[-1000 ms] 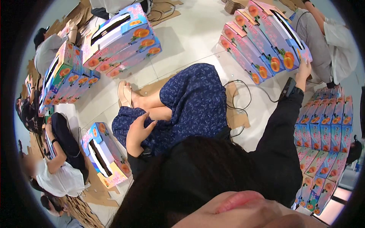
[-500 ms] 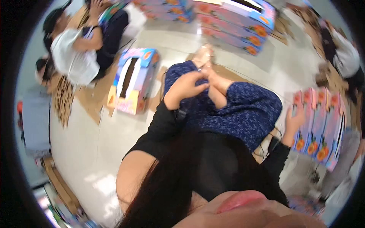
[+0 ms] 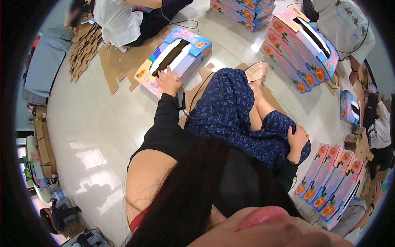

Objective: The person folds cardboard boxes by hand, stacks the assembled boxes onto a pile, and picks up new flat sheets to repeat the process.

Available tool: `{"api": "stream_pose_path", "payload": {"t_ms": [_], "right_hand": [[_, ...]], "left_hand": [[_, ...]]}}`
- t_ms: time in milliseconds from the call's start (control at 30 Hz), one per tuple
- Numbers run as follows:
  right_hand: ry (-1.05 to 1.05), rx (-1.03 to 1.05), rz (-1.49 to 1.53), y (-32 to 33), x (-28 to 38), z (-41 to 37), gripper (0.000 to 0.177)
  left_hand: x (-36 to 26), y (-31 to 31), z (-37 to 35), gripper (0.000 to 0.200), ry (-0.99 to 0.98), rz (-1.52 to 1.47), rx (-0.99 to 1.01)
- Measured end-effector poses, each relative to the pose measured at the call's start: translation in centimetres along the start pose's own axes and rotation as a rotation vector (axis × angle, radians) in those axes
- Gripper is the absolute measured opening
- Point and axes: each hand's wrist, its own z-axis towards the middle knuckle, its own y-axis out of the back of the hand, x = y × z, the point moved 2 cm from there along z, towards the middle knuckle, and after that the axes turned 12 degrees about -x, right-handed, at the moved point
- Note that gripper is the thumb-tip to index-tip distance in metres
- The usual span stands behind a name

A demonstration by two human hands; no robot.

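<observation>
On the floor to my left lies a blue, pink and yellow printed carton [image 3: 191, 68] with fruit pictures and a long dark opening along its top. My left hand [image 3: 168, 82] rests on the carton's near side, fingers spread over its edge by the opening. My right hand [image 3: 298, 142] lies on my right knee, over the blue patterned trousers [image 3: 230, 103], with nothing in it. To the right of that knee stands a row of several printed cartons [image 3: 329, 181], side by side.
Ahead are a stack of printed cartons [image 3: 302, 53] and another stack [image 3: 247, 14]. Flat cardboard sheets [image 3: 119, 61] lie at the left. One person in white [image 3: 117, 20] sits ahead left, another [image 3: 345, 29] ahead right. A smaller carton [image 3: 349, 107] stands at the right.
My left hand has gone from above my lap to the carton on the left. My right hand has left the row of cartons and now lies on my knee. The view has turned left.
</observation>
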Motion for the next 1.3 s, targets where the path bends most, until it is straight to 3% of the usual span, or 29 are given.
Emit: {"api": "stream_pose_path", "payload": {"t_ms": [133, 267, 400, 600, 767, 867, 900, 1033, 1167, 1200, 1267, 1300], "right_hand": [[-0.001, -0.041, -0.016, 0.1, 0.5, -0.2, 0.045], [-0.007, -0.048, 0.012, 0.7, 0.9, -0.3, 0.045], [-0.005, -0.069, 0.016, 0.4, 0.7, -0.5, 0.045], [0.009, -0.108, 0.046, 0.9, 0.9, -0.8, 0.044], [0.003, -0.171, 0.161, 1.1, 0.8, -0.7, 0.042], [-0.114, -0.175, 0.464, 1.4, 0.8, -0.2, 0.045], [-0.174, -0.251, 0.617, 1.9, 1.1, -0.1, 0.044], [-0.593, -0.147, 1.409, 4.9, 1.7, 0.8, 0.045], [-0.501, 0.31, 2.221, 9.8, 1.0, -1.7, 0.059], [-0.585, 0.229, 2.009, 5.7, -1.3, -2.8, 0.061], [-0.641, 0.326, 1.494, 7.4, -1.5, -4.7, 0.063], [-0.695, 0.287, 1.568, 7.6, -2.0, -5.7, 0.063]], "left_hand": [[-0.3, 0.6, 1.5, 0.113, 0.171, -0.166, 0.111], [-0.9, -0.5, 3.1, 0.12, 0.092, -0.091, 0.095], [-0.9, -0.6, 3.9, 0.111, 0.123, -0.19, 0.144], [-0.9, 2.7, 2.6, 0.102, 0.046, -0.314, 0.025], [-2.3, 8.0, 2.5, 0.098, -0.216, -0.505, -0.245], [-5.3, 14.8, 3.4, 0.091, -0.388, -0.615, -0.334], [-6.7, 17.3, 3.6, 0.09, -0.45, -0.674, -0.331], [-11.7, 24.7, 3.6, 0.092, -0.768, -0.78, -0.294], [-18.2, 27.9, -0.3, 0.091, -1.121, -0.897, -0.09], [-19.7, 27.9, -1.9, 0.091, -1.24, -0.948, -0.016], [-21.8, 26.6, -4.4, 0.092, -1.322, -1.037, 0.091], [-22.4, 25.4, -5.5, 0.089, -1.321, -1.084, 0.139]]}}
